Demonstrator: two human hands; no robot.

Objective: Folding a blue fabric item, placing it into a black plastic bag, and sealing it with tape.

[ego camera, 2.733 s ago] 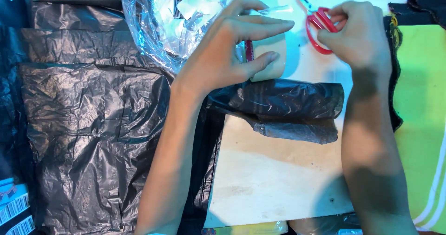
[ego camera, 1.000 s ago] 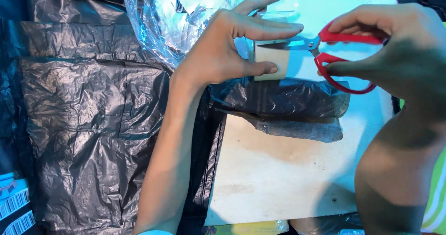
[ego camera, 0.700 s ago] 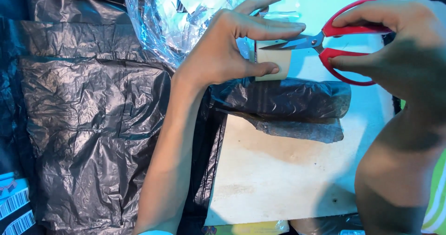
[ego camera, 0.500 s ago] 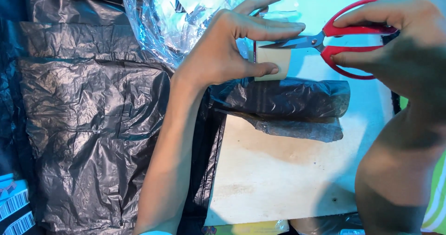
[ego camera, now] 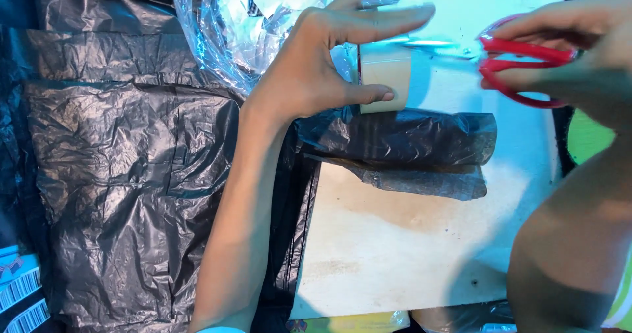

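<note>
While the near edge of the view is taken up by two bare forearms, the corner at bottom left shows a few white barcode labels (ego camera: 18,293), small rectangles with black stripes, lying beside the black plastic sheeting (ego camera: 125,194) that covers the left half of the surface. A pale wooden board (ego camera: 408,247) lies to the right of that sheeting, scuffed and stained brown toward its middle. Across the far part of the board lies a rolled black plastic package (ego camera: 401,138), long and crinkled, with a loose grey-black flap trailing along its near side. Just beyond the package, touching its upper edge, stands a roll of beige tape (ego camera: 387,83). The left hand (ego camera: 329,69) grips this roll, thumb pressed against its near side and the fingers held straight and together over its top. To the right, the right hand (ego camera: 579,50) holds red-handled scissors (ego camera: 520,63), fingers curled through and around the loops; the blades, blurred, point left toward the tape roll and appear nearly closed. Farther back, behind the left hand, a clear plastic bag (ego camera: 224,23) lies crumpled, with white paper slips showing through it. A green surface (ego camera: 592,135) shows at the right edge.
</note>
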